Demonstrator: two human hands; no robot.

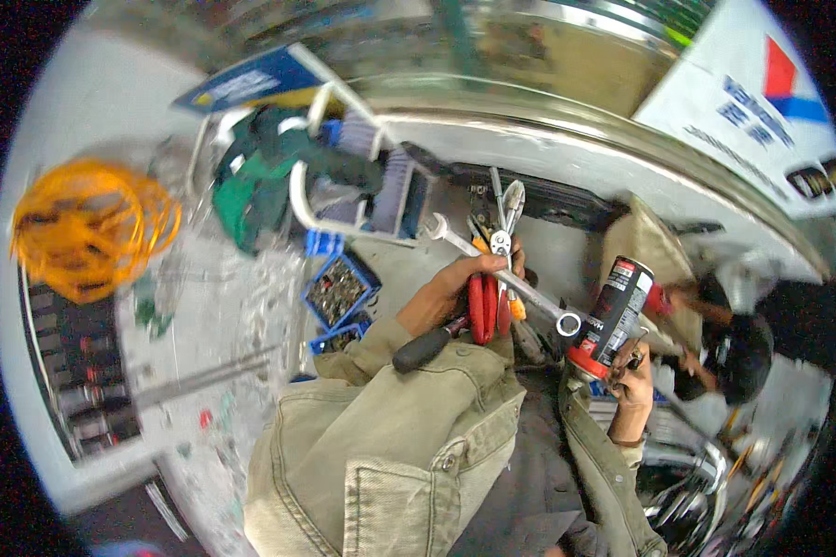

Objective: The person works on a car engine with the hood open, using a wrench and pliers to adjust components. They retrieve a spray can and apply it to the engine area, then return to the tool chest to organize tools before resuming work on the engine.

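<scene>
Left hand closed round combination wrench, ratchet and red-handled pliers; right hand curled about black-and-red can; all held, none set down.

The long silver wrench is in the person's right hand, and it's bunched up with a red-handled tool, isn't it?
Not quite: the head view shows the long silver wrench in the left hand, not the right. It is bunched with a red-handled tool.

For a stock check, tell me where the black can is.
In the head view, the black can is right of centre, in the right hand, beside the ring end of the wrench.
</scene>
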